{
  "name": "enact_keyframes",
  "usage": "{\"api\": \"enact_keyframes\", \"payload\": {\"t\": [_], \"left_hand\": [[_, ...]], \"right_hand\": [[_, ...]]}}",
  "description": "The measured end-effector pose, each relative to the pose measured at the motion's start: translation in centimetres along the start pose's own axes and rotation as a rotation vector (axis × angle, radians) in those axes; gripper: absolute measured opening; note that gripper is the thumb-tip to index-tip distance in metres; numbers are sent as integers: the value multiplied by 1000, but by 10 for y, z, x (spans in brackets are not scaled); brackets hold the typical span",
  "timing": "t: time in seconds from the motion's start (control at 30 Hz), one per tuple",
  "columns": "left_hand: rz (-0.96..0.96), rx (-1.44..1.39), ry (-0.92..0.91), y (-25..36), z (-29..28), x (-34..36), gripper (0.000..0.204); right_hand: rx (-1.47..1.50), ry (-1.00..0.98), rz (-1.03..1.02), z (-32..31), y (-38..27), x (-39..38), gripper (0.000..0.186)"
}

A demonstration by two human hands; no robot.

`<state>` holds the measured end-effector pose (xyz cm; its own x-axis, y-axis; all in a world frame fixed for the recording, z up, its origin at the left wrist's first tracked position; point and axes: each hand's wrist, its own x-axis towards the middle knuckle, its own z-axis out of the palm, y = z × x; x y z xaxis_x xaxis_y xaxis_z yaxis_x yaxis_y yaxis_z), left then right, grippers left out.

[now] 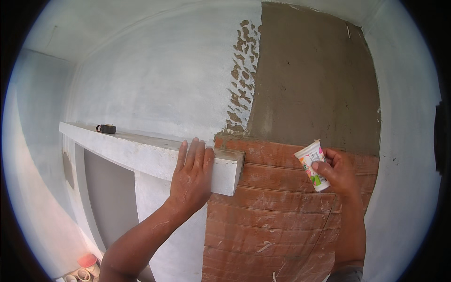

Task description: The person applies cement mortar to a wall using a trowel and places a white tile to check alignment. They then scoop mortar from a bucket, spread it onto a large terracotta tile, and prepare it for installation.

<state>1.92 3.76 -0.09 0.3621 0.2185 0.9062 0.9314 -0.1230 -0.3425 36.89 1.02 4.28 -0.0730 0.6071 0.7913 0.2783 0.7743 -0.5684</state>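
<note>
The left hand [190, 176] rests flat, ungripping, on the white ledge [225, 176]; the right hand [343, 175] grips a tilted printed cup [307, 159] before red brickwork [272, 211] at right. Wetting the bricks seems underway; continuing probably calls for controlled tipping. Grey-brown plaster [314, 80] lies beyond.

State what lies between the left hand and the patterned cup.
The head view shows the white ledge's end, then exposed red brickwork.

left grip [191, 175] on white ledge [224, 175], right grip [340, 172] around tilted cup [307, 159], red brick [270, 207] below grey plaster [314, 80]
</note>
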Motion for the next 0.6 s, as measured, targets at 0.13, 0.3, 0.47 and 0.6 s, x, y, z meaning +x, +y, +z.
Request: {"api": "enact_keyframes", "payload": {"t": [0.13,0.3,0.47,0.6], "left_hand": [[-107,-36,2,-36,-29,-19,49],[-67,-23,-29,-7,-18,0,47],[-138,-65,38,-24,-6,-19,48],[-128,19,42,-29,-11,-17,57]], "right_hand": [[-287,87,-238,85,-159,296,50],[-616,596,-69,-114,-179,349,56],[-1294,825,-228,-306,-81,268,55],[-1060,779,-88,-344,5,105,45]]}}
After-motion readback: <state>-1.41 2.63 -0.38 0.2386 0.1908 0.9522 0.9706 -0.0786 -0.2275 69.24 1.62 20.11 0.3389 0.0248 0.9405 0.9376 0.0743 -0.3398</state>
